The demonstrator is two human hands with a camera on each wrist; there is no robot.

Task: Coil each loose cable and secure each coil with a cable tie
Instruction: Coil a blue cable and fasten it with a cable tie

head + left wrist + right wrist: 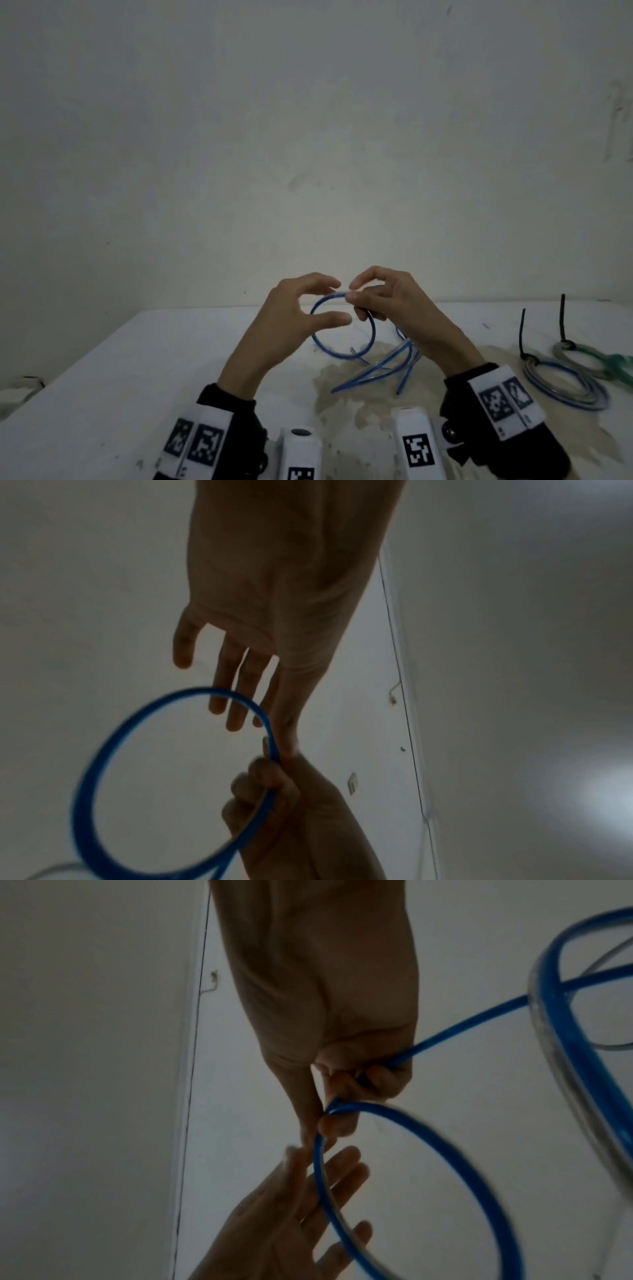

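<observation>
A blue cable point(371, 334) is bent into one loop held above the white table point(137, 359). My right hand point(352, 295) pinches the top of the loop between thumb and fingers; in the right wrist view the right hand point(334, 1112) has the strands gathered at its fingertips. My left hand point(339, 301) is beside the loop with fingers spread and straight, gripping nothing. The left wrist view shows the left hand point(232, 696) behind the blue loop point(103, 764). The rest of the cable point(373, 371) trails loose on the table under my right wrist.
Two coils lie at the right of the table: a blue-and-clear coil point(565, 387) with an upright black tie point(522, 332), and a grey-green coil point(589, 361) with another black tie point(563, 318). A brownish stain point(346, 394) marks the table. A pale wall stands behind.
</observation>
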